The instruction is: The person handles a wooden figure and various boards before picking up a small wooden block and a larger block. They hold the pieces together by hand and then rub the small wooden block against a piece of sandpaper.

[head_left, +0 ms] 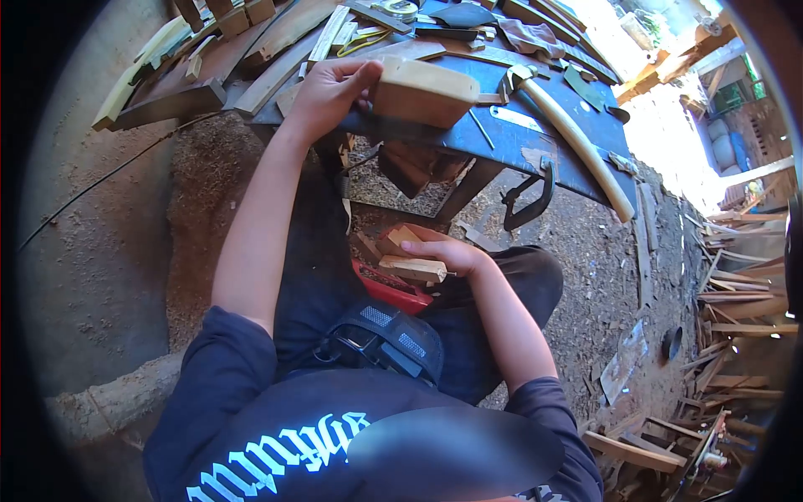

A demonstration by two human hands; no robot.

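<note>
My left hand (330, 94) is closed on one end of a rectangular wooden block (422, 94), thumb on its near side. The block is held at the front edge of the dark blue workbench (535, 138). Lower down, between my legs, my right hand (443, 251) is closed around a small piece of wood (413, 268) with a pale face. Other small wood blocks (393, 241) sit right by its fingertips, over a red plastic thing (389, 289) that is partly hidden. To the right of the large block, a hammer (573, 134) with a long wooden handle lies across the bench.
A C-clamp (535, 197) hangs from the bench's front edge. Boards and offcuts (284, 75) are piled on the left, with a tape measure (395, 10) at the back. Wood shavings cover the ground (577, 276). More scrap wood (744, 293) is stacked far right.
</note>
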